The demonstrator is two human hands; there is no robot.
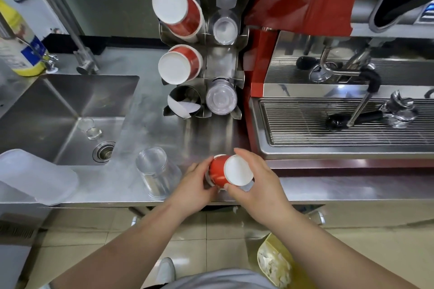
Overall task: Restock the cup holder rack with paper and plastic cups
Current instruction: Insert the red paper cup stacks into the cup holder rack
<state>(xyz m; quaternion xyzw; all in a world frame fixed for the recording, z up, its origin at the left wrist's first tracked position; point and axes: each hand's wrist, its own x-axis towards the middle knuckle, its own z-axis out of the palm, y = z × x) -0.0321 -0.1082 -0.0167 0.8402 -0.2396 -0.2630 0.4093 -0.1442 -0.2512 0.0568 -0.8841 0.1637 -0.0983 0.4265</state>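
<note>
- Red paper cup stack [219,171]: held just above the front edge of the steel counter [199,138], white base disc turned up and to the right, so the long axis runs from lower left to upper right, tilted rather than upright
- Right hand [252,183]: fingers and thumb curled round the base end of the stack, thumb at the near side, fingertips over the far rim
- Left hand [196,182]: wrapped round the mouth end of the same stack (the lower, left end), so both hands grip one object and neither is free
- Cup holder rack [204,58]: stands directly ahead of the hands, farther back on the counter, well apart from the stack; its tubes tilt toward the viewer
- Empty paper-cup tube [184,102]: the nearest left-hand slot, showing only a white liner inside; judged the likely destination, it lies ahead and slightly left of the stack, nearer the left hand
- Filled slots: two red cup stacks [179,63] above the empty tube, clear cups [222,99] in the right column
- Loose clear plastic cups [156,171]: upside down on the counter just left of the left hand
- Surroundings: sink [68,110] to the left, espresso machine [340,91] to the right
</note>
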